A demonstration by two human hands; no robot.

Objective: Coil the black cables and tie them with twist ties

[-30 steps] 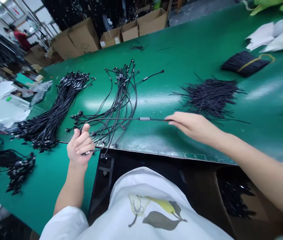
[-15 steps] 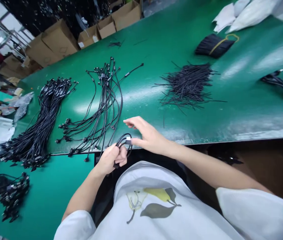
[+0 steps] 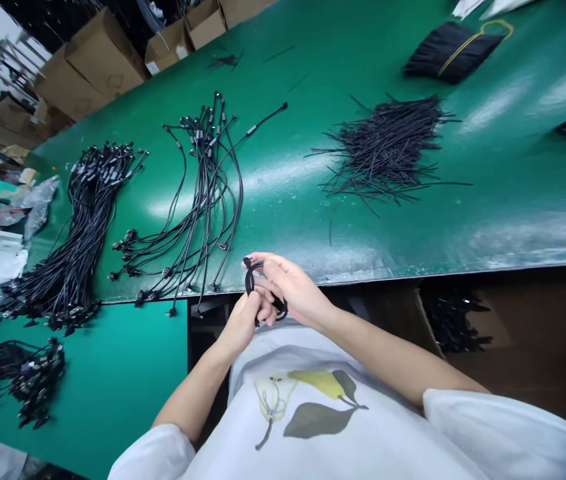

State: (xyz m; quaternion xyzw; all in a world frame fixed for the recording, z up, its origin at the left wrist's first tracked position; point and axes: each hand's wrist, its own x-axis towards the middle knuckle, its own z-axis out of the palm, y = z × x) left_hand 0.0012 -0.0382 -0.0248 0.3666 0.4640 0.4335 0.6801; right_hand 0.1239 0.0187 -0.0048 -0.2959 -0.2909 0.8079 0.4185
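L hand [image 3: 243, 321] closed on coiled blk cable [image 3: 249, 283], ctr of frame, nr worktop [image 3: 283, 220] edge; R hand [image 3: 300, 290] part-curled, also gripping it. Loose cables [image 3: 205, 190] ctr-L.

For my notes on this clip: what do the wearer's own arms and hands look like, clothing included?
The left hand and right hand are gloveless, with no watch showing. Forearms are bare below short, plain white fabric sleeves, matching a white shirt printed with pears and grey leaves.
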